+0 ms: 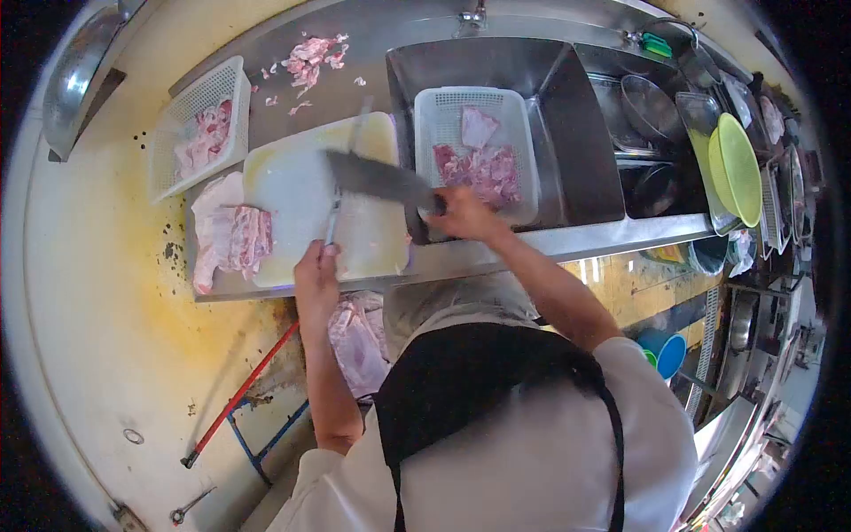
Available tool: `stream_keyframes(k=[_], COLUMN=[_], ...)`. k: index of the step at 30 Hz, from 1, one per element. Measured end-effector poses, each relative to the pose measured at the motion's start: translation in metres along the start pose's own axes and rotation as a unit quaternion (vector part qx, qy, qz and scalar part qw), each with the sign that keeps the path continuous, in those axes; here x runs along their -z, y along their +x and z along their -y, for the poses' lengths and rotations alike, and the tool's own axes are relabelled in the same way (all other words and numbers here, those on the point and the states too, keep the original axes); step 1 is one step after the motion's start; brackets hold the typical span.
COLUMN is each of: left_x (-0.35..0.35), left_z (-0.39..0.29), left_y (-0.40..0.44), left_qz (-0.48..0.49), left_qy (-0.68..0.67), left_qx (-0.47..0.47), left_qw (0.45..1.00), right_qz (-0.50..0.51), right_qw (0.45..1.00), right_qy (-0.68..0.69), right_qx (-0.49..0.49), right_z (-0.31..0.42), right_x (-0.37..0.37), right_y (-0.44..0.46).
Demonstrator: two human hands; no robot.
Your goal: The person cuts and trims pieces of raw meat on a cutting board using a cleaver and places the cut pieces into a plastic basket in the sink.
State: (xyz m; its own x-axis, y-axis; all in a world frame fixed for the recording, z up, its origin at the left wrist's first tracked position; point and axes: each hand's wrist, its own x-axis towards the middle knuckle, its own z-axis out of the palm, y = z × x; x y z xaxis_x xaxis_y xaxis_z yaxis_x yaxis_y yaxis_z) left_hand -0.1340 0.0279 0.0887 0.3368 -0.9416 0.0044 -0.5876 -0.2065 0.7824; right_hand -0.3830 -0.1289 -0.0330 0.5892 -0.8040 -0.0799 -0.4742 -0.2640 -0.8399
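Observation:
My right hand (463, 214) is wrapped round the dark handle of a wide-bladed cleaver (383, 183), which points left over the cutting board (372, 235). The blade is smeared by motion. In my closed left hand (317, 265) is a honing steel (334, 217), its thin rod slanting up and away. Blade and rod cross in view; whether they touch I cannot tell. Left of the board lies a large piece of raw meat (232, 232) with pale skin and exposed ribs. To the right, a white perforated basket (425, 120) in the sink holds cut red meat (483, 173).
Another white basket (239, 111) with meat stands tilted at the left. Pale trimmings (312, 60) lie behind the board. More meat (358, 341) hangs low under the counter's front edge. A yellow-green bowl (735, 170) stands far right, and a red bar (244, 390) leans lower left.

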Motion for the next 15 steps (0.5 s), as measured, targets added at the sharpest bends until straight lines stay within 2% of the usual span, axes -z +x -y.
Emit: stream_keyframes(k=[1, 2, 3, 4, 6, 7, 9, 10, 12, 13, 15], left_x=[-0.010, -0.017, -0.014, -0.010, 0.004, 0.015, 0.031, 0.029, 0.017, 0.016, 0.014], left_z=[0.000, 0.006, 0.005, 0.003, 0.001, 0.005, 0.015, 0.017, 0.018, 0.012, -0.007], left_y=[0.007, 0.009, 0.007, 0.008, 0.007, 0.004, 0.000, 0.002, 0.006, 0.008, 0.016], left_qz=[0.015, 0.006, 0.009, 0.008, -0.008, -0.018, -0.037, -0.035, -0.023, 0.014, 0.089], left_qy=[-0.012, 0.016, 0.007, -0.003, -0.024, 0.001, 0.048, 0.031, -0.001, 0.020, 0.063], left_qx=[-0.012, -0.076, -0.059, -0.045, -0.013, 0.001, 0.032, 0.011, -0.027, -0.018, -0.006], left_qw=[1.000, 0.997, 0.998, 0.999, 1.000, 1.000, 0.998, 0.999, 0.999, 1.000, 0.994], right_qz=[-0.007, -0.014, -0.024, -0.017, 0.019, -0.024, -0.046, -0.019, 0.041, 0.064, 0.047], right_qw=[0.998, 0.994, 0.987, 0.991, 0.994, 0.992, 0.995, 0.999, 0.998, 0.996, 0.994], right_qy=[-0.027, -0.052, -0.076, -0.062, -0.089, -0.085, -0.044, -0.007, 0.017, 0.030, 0.060], right_qx=[0.049, 0.096, 0.140, 0.120, -0.062, -0.088, -0.071, -0.035, -0.047, -0.051, -0.082], right_z=[0.028, 0.059, 0.073, 0.051, 0.002, -0.044, -0.083, -0.074, -0.042, -0.016, 0.031], right_x=[0.003, 0.008, 0.009, 0.006, 0.027, 0.026, 0.038, 0.048, 0.071, 0.084, 0.111], right_y=[0.007, 0.009, 0.007, 0.006, -0.013, -0.025, -0.037, -0.041, -0.032, -0.021, -0.004])
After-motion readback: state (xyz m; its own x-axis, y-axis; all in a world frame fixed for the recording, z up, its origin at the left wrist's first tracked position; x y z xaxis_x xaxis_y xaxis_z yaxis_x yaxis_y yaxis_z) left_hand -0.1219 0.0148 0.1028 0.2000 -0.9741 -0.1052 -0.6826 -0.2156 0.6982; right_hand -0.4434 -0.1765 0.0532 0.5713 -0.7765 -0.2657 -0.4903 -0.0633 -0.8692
